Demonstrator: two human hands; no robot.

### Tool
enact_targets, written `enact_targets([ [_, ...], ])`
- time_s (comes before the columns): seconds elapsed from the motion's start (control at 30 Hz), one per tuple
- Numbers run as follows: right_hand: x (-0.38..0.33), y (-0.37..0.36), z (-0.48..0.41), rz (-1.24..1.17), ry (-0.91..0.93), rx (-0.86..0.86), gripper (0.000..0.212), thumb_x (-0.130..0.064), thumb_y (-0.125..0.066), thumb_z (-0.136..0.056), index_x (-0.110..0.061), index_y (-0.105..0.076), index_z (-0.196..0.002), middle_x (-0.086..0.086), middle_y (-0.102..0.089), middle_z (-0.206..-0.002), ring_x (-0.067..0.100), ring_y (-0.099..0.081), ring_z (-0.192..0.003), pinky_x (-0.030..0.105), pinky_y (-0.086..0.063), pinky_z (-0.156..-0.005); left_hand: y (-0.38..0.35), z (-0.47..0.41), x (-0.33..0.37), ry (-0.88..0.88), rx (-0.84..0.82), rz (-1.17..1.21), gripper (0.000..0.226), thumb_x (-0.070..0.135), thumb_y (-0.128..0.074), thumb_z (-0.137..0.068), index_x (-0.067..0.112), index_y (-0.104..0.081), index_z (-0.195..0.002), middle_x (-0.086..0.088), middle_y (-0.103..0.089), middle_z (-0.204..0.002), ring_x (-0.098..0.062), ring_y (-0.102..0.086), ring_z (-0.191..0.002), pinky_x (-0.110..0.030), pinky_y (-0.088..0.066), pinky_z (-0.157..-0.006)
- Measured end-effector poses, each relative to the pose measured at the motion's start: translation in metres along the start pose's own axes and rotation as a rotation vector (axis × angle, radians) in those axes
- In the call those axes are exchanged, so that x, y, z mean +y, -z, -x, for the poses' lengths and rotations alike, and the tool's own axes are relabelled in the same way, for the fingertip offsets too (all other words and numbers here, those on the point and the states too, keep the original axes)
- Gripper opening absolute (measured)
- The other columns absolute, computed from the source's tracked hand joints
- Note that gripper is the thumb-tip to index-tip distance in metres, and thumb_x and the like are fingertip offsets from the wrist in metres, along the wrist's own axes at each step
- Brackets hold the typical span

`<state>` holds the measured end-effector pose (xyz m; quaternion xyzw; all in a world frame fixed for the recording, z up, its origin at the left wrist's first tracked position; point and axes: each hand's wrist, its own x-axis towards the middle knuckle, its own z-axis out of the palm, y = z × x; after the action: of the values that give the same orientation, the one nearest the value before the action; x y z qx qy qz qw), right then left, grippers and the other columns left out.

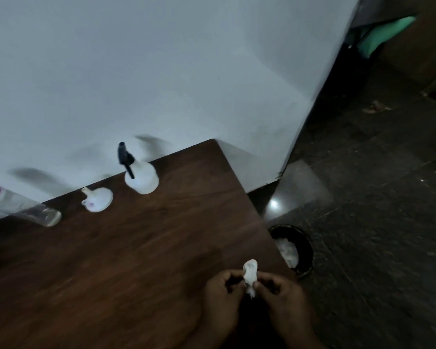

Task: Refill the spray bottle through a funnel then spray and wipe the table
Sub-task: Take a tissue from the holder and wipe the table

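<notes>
Pinching crumpled white tissue (251,274): left hand (223,293), right hand (285,295).

black bin (304,250) beside green cloth (385,28)

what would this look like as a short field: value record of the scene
table: dark wood, against a white wall
spray bottle: white, black nozzle, upright by the wall
funnel: white, lying beside it
clear bottle: purple cap, far left
left hand: pinching the tissue
right hand: pinching it too
tissue: crumpled, white
bin: on the floor, white scraps inside
</notes>
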<state>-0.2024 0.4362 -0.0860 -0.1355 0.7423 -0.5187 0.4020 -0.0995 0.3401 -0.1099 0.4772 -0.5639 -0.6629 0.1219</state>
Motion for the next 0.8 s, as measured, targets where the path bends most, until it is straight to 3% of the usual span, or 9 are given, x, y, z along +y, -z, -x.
enact_targets([
  [0.07,-0.008,0.015,-0.012,-0.039,0.025,0.055,0.022,-0.002,-0.068,-0.086,-0.021,-0.079,-0.092,-0.004,-0.077,-0.082,0.011,-0.073,-0.080,0.018,-0.054,-0.069,-0.021,-0.014,0.013,-0.004,-0.032,0.036,0.016,-0.006,-0.068,-0.090,0.006,-0.079,-0.092,-0.007,-0.080,-0.082,-0.015,-0.076,-0.075,-0.024,-0.058,-0.068],
  [0.17,-0.011,0.039,-0.032,-0.129,0.028,0.154,0.020,-0.001,-0.068,-0.086,-0.017,-0.079,-0.092,-0.002,-0.077,-0.083,0.012,-0.073,-0.081,0.017,-0.053,-0.068,-0.055,-0.036,0.028,0.001,-0.095,0.047,0.018,-0.003,-0.066,-0.093,0.006,-0.079,-0.100,-0.011,-0.080,-0.090,-0.024,-0.077,-0.086,-0.030,-0.060,-0.076],
  [0.3,-0.004,0.064,-0.059,-0.260,-0.043,0.249,0.019,-0.001,-0.065,-0.087,-0.013,-0.079,-0.093,0.007,-0.077,-0.087,0.027,-0.073,-0.086,0.040,-0.058,-0.079,-0.095,-0.064,0.042,0.018,-0.179,0.023,0.019,-0.001,-0.062,-0.095,0.007,-0.079,-0.102,-0.012,-0.080,-0.092,-0.025,-0.076,-0.087,-0.029,-0.059,-0.074],
  [0.4,-0.005,0.082,-0.079,-0.359,-0.091,0.326,0.021,0.002,-0.064,-0.087,-0.012,-0.078,-0.094,0.010,-0.076,-0.088,0.029,-0.073,-0.085,0.042,-0.056,-0.080,-0.123,-0.086,0.047,0.031,-0.226,-0.035,0.016,0.008,-0.065,-0.096,0.012,-0.079,-0.102,-0.008,-0.080,-0.093,-0.025,-0.077,-0.089,-0.029,-0.059,-0.073],
  [0.53,0.003,0.105,-0.109,-0.312,-0.125,0.436,0.031,0.008,-0.059,-0.086,-0.018,-0.076,-0.093,0.002,-0.077,-0.084,0.019,-0.074,-0.080,0.033,-0.058,-0.075,-0.156,-0.120,0.038,-0.047,-0.255,-0.231,0.030,0.007,-0.057,-0.097,0.029,-0.076,-0.104,0.009,-0.079,-0.099,-0.009,-0.075,-0.094,-0.030,-0.061,-0.084],
  [0.63,0.032,0.117,-0.135,-0.222,-0.214,0.562,0.030,0.006,-0.063,-0.086,-0.016,-0.076,-0.101,-0.002,-0.076,-0.089,0.015,-0.072,-0.085,0.038,-0.058,-0.083,-0.170,-0.147,0.018,-0.067,-0.295,-0.390,0.036,0.011,-0.053,-0.094,0.028,-0.073,-0.119,0.009,-0.078,-0.107,-0.006,-0.073,-0.099,-0.031,-0.060,-0.091],
  [0.73,0.048,0.121,-0.147,-0.135,-0.260,0.567,0.029,0.002,-0.065,-0.086,-0.009,-0.072,-0.112,0.002,-0.075,-0.103,0.016,-0.070,-0.095,0.040,-0.056,-0.090,-0.176,-0.173,-0.018,-0.033,-0.339,-0.473,0.044,0.023,-0.054,-0.085,0.023,-0.070,-0.126,0.005,-0.076,-0.113,-0.012,-0.072,-0.106,-0.036,-0.058,-0.097],
  [0.8,0.052,0.121,-0.147,-0.076,-0.252,0.572,0.029,0.003,-0.065,-0.086,-0.007,-0.072,-0.112,0.003,-0.073,-0.105,0.017,-0.069,-0.098,0.034,-0.054,-0.091,-0.180,-0.167,-0.012,-0.017,-0.363,-0.510,0.036,0.025,-0.055,-0.085,0.026,-0.073,-0.116,0.008,-0.076,-0.107,-0.006,-0.071,-0.101,-0.035,-0.058,-0.095],
])
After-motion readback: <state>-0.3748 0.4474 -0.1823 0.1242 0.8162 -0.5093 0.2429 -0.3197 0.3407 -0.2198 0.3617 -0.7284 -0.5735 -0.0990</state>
